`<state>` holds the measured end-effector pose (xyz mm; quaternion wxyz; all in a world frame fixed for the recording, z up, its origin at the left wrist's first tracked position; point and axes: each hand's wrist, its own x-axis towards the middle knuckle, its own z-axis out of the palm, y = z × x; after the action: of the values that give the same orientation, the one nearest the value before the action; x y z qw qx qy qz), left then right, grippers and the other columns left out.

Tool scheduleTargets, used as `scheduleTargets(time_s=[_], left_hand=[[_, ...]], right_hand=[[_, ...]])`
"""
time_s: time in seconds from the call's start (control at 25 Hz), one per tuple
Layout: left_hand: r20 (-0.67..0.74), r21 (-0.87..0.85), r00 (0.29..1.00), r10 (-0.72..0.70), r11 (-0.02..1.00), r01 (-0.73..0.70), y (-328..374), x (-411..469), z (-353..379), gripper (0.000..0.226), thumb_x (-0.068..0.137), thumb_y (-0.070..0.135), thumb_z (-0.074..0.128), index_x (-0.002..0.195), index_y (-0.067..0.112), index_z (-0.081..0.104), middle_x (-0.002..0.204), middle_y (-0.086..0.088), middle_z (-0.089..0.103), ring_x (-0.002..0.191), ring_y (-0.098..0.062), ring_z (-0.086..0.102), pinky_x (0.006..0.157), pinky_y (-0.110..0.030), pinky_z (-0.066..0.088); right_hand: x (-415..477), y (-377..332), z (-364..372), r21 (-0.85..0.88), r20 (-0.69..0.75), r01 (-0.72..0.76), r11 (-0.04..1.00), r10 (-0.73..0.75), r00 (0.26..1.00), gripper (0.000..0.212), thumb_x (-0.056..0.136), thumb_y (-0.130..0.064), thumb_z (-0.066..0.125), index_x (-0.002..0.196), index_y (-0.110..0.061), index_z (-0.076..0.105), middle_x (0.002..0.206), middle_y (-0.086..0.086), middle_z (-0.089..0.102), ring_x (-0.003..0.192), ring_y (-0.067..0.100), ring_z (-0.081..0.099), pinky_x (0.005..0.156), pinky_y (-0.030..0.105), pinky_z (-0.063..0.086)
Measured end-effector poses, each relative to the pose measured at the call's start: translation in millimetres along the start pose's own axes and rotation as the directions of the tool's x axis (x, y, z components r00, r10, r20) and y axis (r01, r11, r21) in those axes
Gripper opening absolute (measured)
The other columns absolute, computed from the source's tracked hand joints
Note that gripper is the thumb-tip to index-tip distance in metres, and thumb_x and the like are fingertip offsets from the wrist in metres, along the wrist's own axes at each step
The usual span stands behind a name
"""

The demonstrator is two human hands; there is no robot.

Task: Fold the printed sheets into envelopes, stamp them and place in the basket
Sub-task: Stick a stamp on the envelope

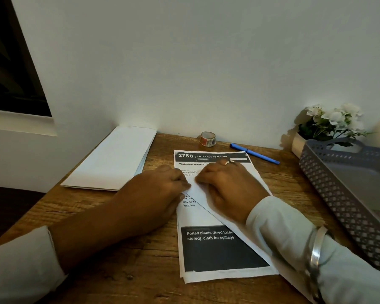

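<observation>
Partly hidden: printed sheet (217, 249) under pinching hands (226, 183).

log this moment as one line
step: folding | printed sheet: right side folded over diagonally | left hand: pinches flap edge | right hand: holds flap | basket: right, untouched

The person wears a pale, off-white long-sleeved top; the left sleeve (20, 264) ends in a plain cuff far up the forearm, leaving the left hand (162, 183) and most of the forearm bare, while the right sleeve (294, 238) reaches the wrist. 1 silver-coloured ring (228, 162) sits on a finger of the right hand (226, 185). 1 broad, smooth, silver-coloured metal bangle (316, 255) circles the right forearm over the cloth.
</observation>
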<state>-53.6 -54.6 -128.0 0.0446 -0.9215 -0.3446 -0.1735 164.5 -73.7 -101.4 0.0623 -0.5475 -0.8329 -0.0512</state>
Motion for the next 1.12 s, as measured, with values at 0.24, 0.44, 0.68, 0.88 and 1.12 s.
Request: scheduleTargets(time_s=[0.24, 0.44, 0.68, 0.88, 1.12], left_hand=[[0.006, -0.015, 1.0, -0.003, 1.0, 0.003, 0.7, -0.5, -2.0, 0.046, 0.099, 0.044, 0.039, 0.14, 0.028, 0.055, 0.14, 0.008, 0.055, 0.129, -0.012, 0.048, 0.101, -0.028, 0.044], [0.04, -0.027, 0.999, -0.034, 0.999, 0.036, 1.4, 0.6, -4.0, 0.044, 0.102, 0.043, 0.042, 0.143, 0.031, 0.051, 0.145, 0.01, 0.05, 0.133, -0.01, 0.044, 0.105, -0.024, 0.039], [0.045, -0.025, 0.999, -0.022, 0.999, 0.023, 3.0, 0.8, -4.7, 0.047, 0.101, 0.045, 0.035, 0.139, 0.029, 0.056, 0.141, 0.009, 0.055, 0.131, -0.011, 0.047, 0.105, -0.028, 0.043], [0.032, 0.082, 0.999, 0.044, 0.996, -0.046, 11.1, 37.0, 5.7, 0.04, 0.103, 0.031, 0.043, 0.137, 0.02, 0.059, 0.137, 0.002, 0.058, 0.124, -0.018, 0.05, 0.104, -0.035, 0.045], [0.019, 0.047, 0.998, 0.053, 0.997, -0.054, 10.0, 39.9, 9.9, 0.041, 0.103, 0.031, 0.045, 0.142, 0.023, 0.053, 0.142, 0.003, 0.053, 0.128, -0.017, 0.047, 0.107, -0.033, 0.043]], right_hand=[[8.1, 25.9, 8.3, 0.004, -0.042, -0.104, 0.995, 0.104, 0.994, 0.042, 0.099, -0.021, 0.044, 0.136, -0.031, 0.06, 0.141, -0.009, 0.059, 0.129, 0.021, 0.049, 0.108, 0.043, 0.04], [6.2, 8.3, 12.2, 0.062, 0.018, 0.008, 0.998, -0.009, 1.0, 0.043, 0.099, -0.024, 0.039, 0.136, -0.028, 0.061, 0.139, -0.008, 0.061, 0.127, 0.021, 0.051, 0.105, 0.045, 0.043], [13.3, 34.7, 11.9, 0.098, -0.021, -0.18, 0.979, 0.183, 0.983, 0.036, 0.101, -0.027, 0.045, 0.131, -0.032, 0.065, 0.135, -0.011, 0.064, 0.127, 0.018, 0.056, 0.104, 0.037, 0.047], [13.3, 34.7, 7.9, 0.16, -0.015, -0.139, 0.977, 0.143, 0.99, 0.039, 0.1, -0.017, 0.045, 0.132, -0.027, 0.066, 0.136, -0.007, 0.064, 0.126, 0.019, 0.053, 0.105, 0.035, 0.044], [9.4, 36.2, 6.3, 0.178, -0.043, -0.124, 0.976, 0.134, 0.99, 0.039, 0.101, -0.016, 0.046, 0.131, -0.027, 0.067, 0.134, -0.007, 0.065, 0.125, 0.019, 0.055, 0.105, 0.036, 0.044]])
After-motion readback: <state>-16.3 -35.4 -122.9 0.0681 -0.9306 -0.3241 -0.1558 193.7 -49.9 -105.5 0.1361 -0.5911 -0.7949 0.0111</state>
